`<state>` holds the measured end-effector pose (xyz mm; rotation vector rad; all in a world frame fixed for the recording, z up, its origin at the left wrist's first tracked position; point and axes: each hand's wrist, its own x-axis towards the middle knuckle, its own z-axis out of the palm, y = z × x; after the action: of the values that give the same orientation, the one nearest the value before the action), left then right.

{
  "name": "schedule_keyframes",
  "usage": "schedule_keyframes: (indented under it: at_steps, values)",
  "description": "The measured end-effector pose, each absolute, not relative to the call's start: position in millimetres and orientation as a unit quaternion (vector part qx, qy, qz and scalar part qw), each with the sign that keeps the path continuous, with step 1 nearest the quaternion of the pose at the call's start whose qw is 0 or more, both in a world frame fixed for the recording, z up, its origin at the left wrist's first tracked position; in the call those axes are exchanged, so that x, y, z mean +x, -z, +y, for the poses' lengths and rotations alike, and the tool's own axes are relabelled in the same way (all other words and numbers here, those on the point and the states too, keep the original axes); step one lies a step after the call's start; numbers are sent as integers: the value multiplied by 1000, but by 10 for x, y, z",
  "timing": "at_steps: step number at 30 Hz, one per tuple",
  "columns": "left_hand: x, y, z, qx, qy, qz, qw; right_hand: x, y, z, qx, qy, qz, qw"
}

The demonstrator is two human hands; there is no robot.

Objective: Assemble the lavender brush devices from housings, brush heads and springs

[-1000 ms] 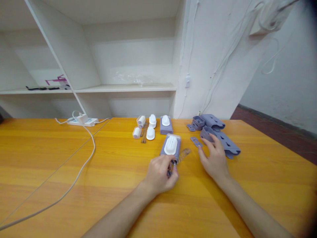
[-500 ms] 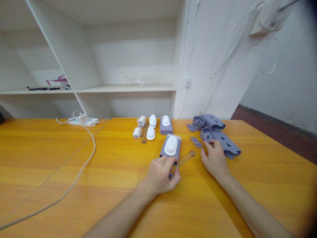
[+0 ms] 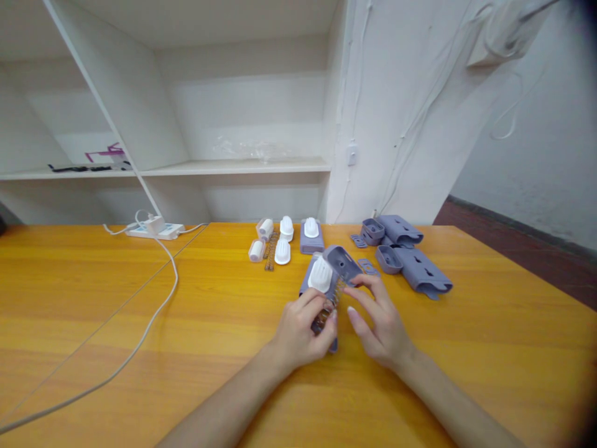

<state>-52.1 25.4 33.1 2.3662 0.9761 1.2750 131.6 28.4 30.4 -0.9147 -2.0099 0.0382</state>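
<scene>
In front of me, my left hand (image 3: 305, 326) is closed around a metal coil spring (image 3: 339, 291), pinching it between thumb and fingers. A bit of purple-grey plastic shows below that hand. My right hand (image 3: 385, 323) grips the lower edge of a purple-grey plastic cup (image 3: 342, 264) with its fingertips. The cup is tilted, its hollow side towards me, and the spring's upper end is close to or touching its lower edge. Behind the hands lies a purple-grey housing (image 3: 305, 274) with a ribbed white cap (image 3: 320, 275) on it, partly hidden by the cup and the left hand.
Further back stand another housing (image 3: 311, 246), loose white caps (image 3: 282, 252), clear-and-white cylinders (image 3: 257, 251) and springs (image 3: 271, 252). At right are purple-grey sleeves (image 3: 426, 272), small cups (image 3: 388, 260) and flat slotted plates (image 3: 368, 267). A power strip (image 3: 156, 230) trails a cable on the left.
My right hand has moved left from the purple-grey parts, bringing a cup up against the spring. The left hand keeps the spring in nearly the same place.
</scene>
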Motion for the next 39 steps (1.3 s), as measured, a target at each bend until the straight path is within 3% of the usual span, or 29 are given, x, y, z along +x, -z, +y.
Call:
schedule_keyframes:
  at_steps: [8, 14, 17, 20, 26, 33, 39]
  values:
    - [-524, -337, 214, 876, -325, 341, 99, 1044, -364, 85, -379, -83, -764, 516]
    - [-500, -354, 213, 776, -435, 358, 282, 1055, -393, 148, -410, -307, -623, 590]
    - [-476, -337, 270, 661, -471, 412, 414, 1083, -352, 188, -376, -437, -576, 580]
    - [-461, -339, 324, 604, -479, 438, 462, 1079, -337, 191, -344, -514, -561, 551]
    - [-489, -356, 337, 647, -466, 460, 391, 1048, -421, 142, -320, -570, -535, 535]
    - [-539, -276, 286, 755, -463, 427, 182, 1073, -414, 126, -350, -565, -512, 544]
    - [-518, -286, 291, 721, -471, 450, 236, 1037, -415, 92, -327, -584, -512, 538]
